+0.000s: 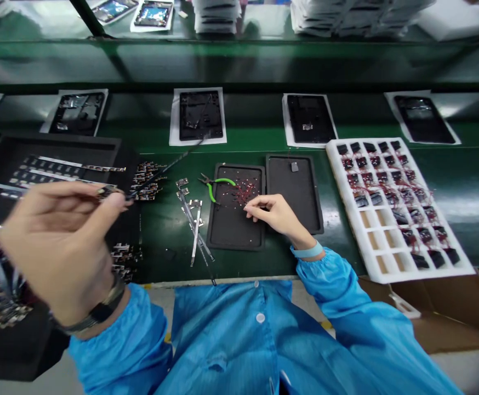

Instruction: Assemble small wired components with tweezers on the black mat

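Observation:
My left hand point(61, 241) is raised close to the camera, fingers pinched on a small flat metal-ended part point(108, 191) at its fingertips. My right hand point(274, 214) rests on a black foam tray point(234, 225), fingers pinched among small red-wired parts point(245, 192); what it grips is too small to name. Green-handled cutters point(215, 185) lie on the same tray's upper left. Loose flex strips point(194, 219) lie on the green mat between my hands.
A second black tray point(295, 192) holds one small part. A white foam grid point(391, 203) of wired modules stands right. A black bin point(54, 159) of strips is left. Device housings point(198, 115) on white sheets line the conveyor behind.

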`<state>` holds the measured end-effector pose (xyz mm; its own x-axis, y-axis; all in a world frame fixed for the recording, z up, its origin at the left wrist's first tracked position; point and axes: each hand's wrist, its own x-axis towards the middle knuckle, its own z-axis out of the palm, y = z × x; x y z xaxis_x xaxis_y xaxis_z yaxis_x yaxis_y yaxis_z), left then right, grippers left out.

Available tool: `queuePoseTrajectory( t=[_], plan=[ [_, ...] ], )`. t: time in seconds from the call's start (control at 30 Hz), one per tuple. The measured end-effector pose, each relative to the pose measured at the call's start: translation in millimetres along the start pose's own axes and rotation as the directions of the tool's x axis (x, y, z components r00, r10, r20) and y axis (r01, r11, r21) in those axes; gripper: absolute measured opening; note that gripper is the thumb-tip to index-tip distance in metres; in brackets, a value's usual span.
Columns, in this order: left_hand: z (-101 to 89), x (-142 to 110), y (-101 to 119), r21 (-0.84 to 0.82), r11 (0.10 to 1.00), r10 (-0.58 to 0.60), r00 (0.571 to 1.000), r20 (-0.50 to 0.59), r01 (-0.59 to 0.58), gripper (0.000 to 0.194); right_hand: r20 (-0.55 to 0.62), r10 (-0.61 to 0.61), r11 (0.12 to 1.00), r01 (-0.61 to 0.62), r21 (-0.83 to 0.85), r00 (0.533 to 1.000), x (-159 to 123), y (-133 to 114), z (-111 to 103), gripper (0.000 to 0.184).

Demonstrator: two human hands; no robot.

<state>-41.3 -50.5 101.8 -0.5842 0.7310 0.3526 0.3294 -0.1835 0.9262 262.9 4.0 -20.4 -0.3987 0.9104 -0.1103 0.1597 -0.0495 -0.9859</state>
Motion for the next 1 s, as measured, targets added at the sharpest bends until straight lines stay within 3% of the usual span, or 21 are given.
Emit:
queuePoseTrajectory(
  t=[0.07,0.1,0.17,0.23,0.37,0.5,0.63,0.83,0.9,1.0],
  plan=[
    [22.7,-10.0,-16.3,-0.159,0.980,-0.099,0.989,0.111,0.116,0.028,0.020,0.019,0.999,-0.020,0.035,1.000,0.9,-2.5,2.4,0.030],
    [35.3,-15.8,-26.1,-0.221,0.951,-0.171,0.962,0.212,0.218,0.028,0.031,0.028,0.998,-0.030,0.054,0.999,1.6,-3.7,4.4,0.030],
    [60.5,-27.7,-46.7,-0.258,0.873,-0.291,0.868,0.402,0.413,0.031,0.043,0.038,0.995,-0.042,0.090,0.998,3.0,-5.9,9.5,0.031],
    [82.2,-38.1,-64.8,-0.255,0.812,-0.341,0.783,0.521,0.524,0.034,0.044,0.036,0.993,-0.040,0.112,0.998,4.4,-7.5,14.9,0.031],
    [107.5,-51.0,-82.7,-0.236,0.703,-0.382,0.637,0.670,0.670,0.032,0.022,0.010,0.991,-0.013,0.135,1.000,5.9,-9.2,20.8,0.030],
    [115.9,-56.2,-85.0,-0.218,0.631,-0.411,0.559,0.720,0.745,0.034,0.014,0.006,0.988,-0.008,0.153,1.000,6.6,-9.3,19.1,0.032],
    [120.0,-58.4,-87.8,-0.189,0.622,-0.420,0.527,0.739,0.760,0.033,0.001,0.028,0.989,-0.028,0.147,1.000,7.4,-9.3,17.7,0.037],
    [119.5,-57.7,-87.9,-0.187,0.627,-0.422,0.531,0.735,0.757,0.032,0.013,0.038,0.990,-0.039,0.139,0.999,7.8,-9.3,18.2,0.035],
    [117.1,-55.6,-88.1,-0.207,0.636,-0.415,0.556,0.720,0.743,0.030,0.025,0.041,0.987,-0.044,0.152,0.999,6.7,-9.2,15.9,0.032],
    [110.9,-49.9,-90.4,-0.239,0.705,-0.378,0.640,0.669,0.667,0.027,0.012,0.049,0.981,-0.050,0.185,0.999,4.5,-9.5,9.9,0.028]
  ],
)
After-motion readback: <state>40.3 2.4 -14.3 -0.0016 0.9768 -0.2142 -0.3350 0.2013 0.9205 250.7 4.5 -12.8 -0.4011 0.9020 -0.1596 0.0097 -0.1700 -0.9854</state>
